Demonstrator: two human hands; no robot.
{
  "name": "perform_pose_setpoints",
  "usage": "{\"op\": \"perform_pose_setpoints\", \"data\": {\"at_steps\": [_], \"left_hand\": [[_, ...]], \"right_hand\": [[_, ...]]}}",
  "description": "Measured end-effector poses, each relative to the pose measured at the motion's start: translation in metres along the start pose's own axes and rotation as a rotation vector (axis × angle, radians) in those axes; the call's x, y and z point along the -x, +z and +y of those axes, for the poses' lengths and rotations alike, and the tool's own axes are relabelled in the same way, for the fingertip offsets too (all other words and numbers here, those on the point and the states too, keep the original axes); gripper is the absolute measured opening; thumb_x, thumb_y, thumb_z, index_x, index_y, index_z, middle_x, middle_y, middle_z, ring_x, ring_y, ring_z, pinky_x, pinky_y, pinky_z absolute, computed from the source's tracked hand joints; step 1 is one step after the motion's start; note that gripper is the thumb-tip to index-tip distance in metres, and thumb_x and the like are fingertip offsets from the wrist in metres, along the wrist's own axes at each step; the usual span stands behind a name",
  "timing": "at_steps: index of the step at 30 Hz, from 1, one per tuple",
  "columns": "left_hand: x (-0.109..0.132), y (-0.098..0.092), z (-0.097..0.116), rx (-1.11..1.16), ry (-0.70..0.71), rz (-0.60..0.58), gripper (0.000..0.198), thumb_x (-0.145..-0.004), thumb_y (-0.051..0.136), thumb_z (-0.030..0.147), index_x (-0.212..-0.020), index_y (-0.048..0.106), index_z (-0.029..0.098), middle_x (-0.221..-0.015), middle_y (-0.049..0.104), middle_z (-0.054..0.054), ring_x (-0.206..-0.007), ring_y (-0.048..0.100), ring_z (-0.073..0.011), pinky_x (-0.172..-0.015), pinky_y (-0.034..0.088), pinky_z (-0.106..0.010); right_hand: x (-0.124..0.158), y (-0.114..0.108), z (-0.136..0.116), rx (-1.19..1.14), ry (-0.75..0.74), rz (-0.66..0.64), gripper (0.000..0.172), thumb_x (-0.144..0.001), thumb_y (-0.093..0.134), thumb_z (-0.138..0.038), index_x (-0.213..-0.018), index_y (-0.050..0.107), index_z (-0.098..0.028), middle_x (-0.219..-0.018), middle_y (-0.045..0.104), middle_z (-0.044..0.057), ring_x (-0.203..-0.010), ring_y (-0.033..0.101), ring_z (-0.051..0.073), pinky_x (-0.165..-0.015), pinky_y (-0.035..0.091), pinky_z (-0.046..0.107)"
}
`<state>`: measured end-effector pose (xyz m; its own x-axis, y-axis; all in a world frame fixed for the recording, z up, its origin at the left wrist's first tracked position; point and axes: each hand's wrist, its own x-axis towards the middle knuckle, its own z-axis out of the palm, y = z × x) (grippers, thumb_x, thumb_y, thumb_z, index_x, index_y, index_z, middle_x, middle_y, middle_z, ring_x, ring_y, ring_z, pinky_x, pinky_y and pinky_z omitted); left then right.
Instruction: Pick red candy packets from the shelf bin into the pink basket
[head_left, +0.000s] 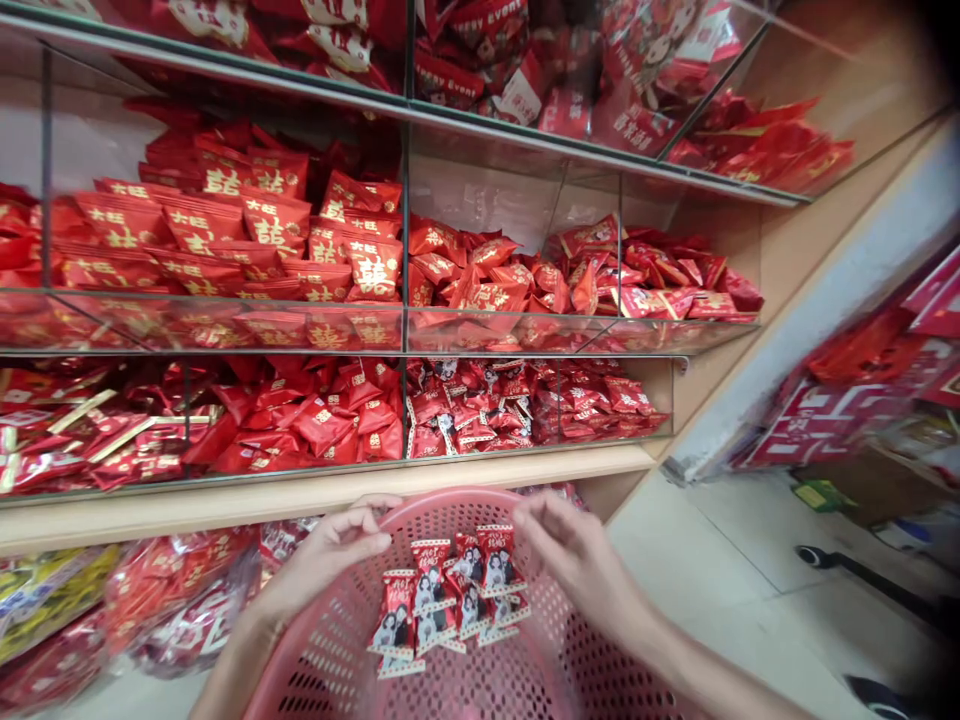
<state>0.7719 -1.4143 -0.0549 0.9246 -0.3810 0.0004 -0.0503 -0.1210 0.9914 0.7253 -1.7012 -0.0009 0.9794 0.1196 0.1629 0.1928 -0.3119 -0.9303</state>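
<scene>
A pink perforated plastic basket [337, 660] fills the bottom centre of the head view. Several small red candy packets [450, 595] with black-and-white pictures lie in it. My left hand [330, 550] grips the basket's far rim on the left, fingers curled over the edge. My right hand [570, 550] hovers over the basket's right rim, fingers bent and loosely apart, just beside the packets, with nothing visibly in it.
Clear acrylic bins [405, 330] on shelves in front hold heaps of red wrapped sweets. A wooden shelf edge [300, 495] runs just beyond the basket. Bagged goods lie below left. Tiled floor [750, 590] and red boxes [825, 420] are to the right.
</scene>
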Motion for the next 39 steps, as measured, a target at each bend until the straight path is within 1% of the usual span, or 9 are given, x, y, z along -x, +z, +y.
{"op": "perform_pose_setpoints", "data": {"at_steps": [2, 3, 5, 7, 10, 15, 22, 30, 39], "left_hand": [[0.000, 0.000, 0.000, -0.001, 0.008, 0.000, 0.029, -0.080, 0.061, 0.036, -0.059, 0.052, 0.018, -0.131, 0.052, -0.006, -0.124, 0.044, -0.0258, -0.107, 0.024, -0.039], [0.000, 0.000, 0.000, -0.013, 0.012, 0.002, 0.031, -0.082, 0.059, 0.038, -0.058, 0.054, 0.018, -0.131, 0.052, -0.005, -0.124, 0.043, -0.0256, -0.108, 0.023, -0.038], [0.001, 0.000, -0.001, -0.041, 0.019, 0.015, 0.036, -0.085, 0.053, 0.040, -0.058, 0.060, 0.018, -0.131, 0.053, -0.005, -0.125, 0.042, -0.0253, -0.109, 0.022, -0.037], [0.001, -0.001, -0.002, -0.051, 0.015, 0.027, 0.038, -0.086, 0.050, 0.043, -0.060, 0.063, 0.018, -0.131, 0.053, -0.005, -0.125, 0.042, -0.0254, -0.110, 0.022, -0.036], [0.001, -0.002, -0.005, -0.058, -0.008, 0.022, 0.038, -0.085, 0.049, 0.045, -0.065, 0.065, 0.018, -0.133, 0.051, -0.005, -0.124, 0.042, -0.0267, -0.109, 0.023, -0.037], [-0.003, -0.006, -0.010, -0.075, 0.006, 0.001, 0.040, -0.084, 0.048, 0.050, -0.067, 0.065, 0.019, -0.134, 0.050, -0.005, -0.127, 0.039, -0.0284, -0.109, 0.024, -0.038], [-0.001, -0.005, -0.009, -0.072, -0.003, 0.011, 0.041, -0.082, 0.049, 0.053, -0.065, 0.064, 0.019, -0.132, 0.051, -0.006, -0.124, 0.042, -0.0279, -0.108, 0.024, -0.037], [-0.002, -0.004, -0.003, -0.066, 0.012, 0.021, 0.038, -0.079, 0.054, 0.051, -0.062, 0.063, 0.018, -0.129, 0.054, -0.007, -0.123, 0.044, -0.0283, -0.107, 0.026, -0.037], [-0.003, -0.004, -0.005, -0.078, 0.011, 0.020, 0.042, -0.080, 0.051, 0.054, -0.062, 0.064, 0.019, -0.130, 0.053, -0.007, -0.124, 0.044, -0.0279, -0.108, 0.025, -0.037]], "right_hand": [[-0.035, -0.016, -0.008, 0.154, -0.156, 0.096, 0.020, -0.083, 0.058, -0.039, -0.082, 0.061, -0.019, -0.065, 0.059, -0.001, -0.058, 0.051, 0.011, -0.054, 0.040, 0.022], [-0.053, -0.022, -0.010, 0.167, -0.154, 0.144, 0.016, -0.081, 0.061, -0.035, -0.082, 0.062, -0.019, -0.065, 0.059, -0.001, -0.057, 0.051, 0.010, -0.053, 0.039, 0.021], [-0.086, -0.027, -0.013, 0.051, 0.025, 0.231, 0.012, -0.079, 0.063, -0.028, -0.072, 0.060, -0.018, -0.058, 0.058, -0.003, -0.047, 0.047, 0.008, -0.046, 0.035, 0.018], [-0.112, -0.026, -0.016, -0.096, 0.233, 0.263, 0.018, -0.082, 0.058, -0.023, -0.065, 0.056, -0.016, -0.051, 0.057, -0.003, -0.038, 0.043, 0.006, -0.037, 0.029, 0.017], [-0.136, -0.017, -0.018, -0.199, 0.365, 0.254, 0.024, -0.085, 0.050, -0.017, -0.061, 0.052, -0.015, -0.047, 0.057, 0.000, -0.031, 0.040, 0.005, -0.030, 0.023, 0.017], [-0.147, -0.007, -0.015, -0.299, 0.459, 0.260, 0.028, -0.088, 0.048, -0.018, -0.060, 0.050, -0.013, -0.045, 0.056, 0.000, -0.030, 0.039, 0.004, -0.028, 0.023, 0.015], [-0.153, -0.006, -0.011, -0.348, 0.552, 0.293, 0.024, -0.091, 0.051, -0.027, -0.071, 0.053, -0.012, -0.054, 0.051, -0.007, -0.036, 0.038, 0.002, -0.032, 0.027, 0.013], [-0.158, 0.001, -0.008, -0.381, 0.616, 0.273, 0.020, -0.091, 0.051, -0.031, -0.090, 0.057, -0.012, -0.070, 0.056, -0.003, -0.048, 0.048, 0.004, -0.042, 0.041, 0.017], [-0.161, 0.000, -0.010, -0.439, 0.654, 0.228, 0.020, -0.091, 0.052, -0.031, -0.091, 0.058, -0.012, -0.073, 0.058, -0.002, -0.052, 0.052, 0.005, -0.045, 0.044, 0.018]]}}
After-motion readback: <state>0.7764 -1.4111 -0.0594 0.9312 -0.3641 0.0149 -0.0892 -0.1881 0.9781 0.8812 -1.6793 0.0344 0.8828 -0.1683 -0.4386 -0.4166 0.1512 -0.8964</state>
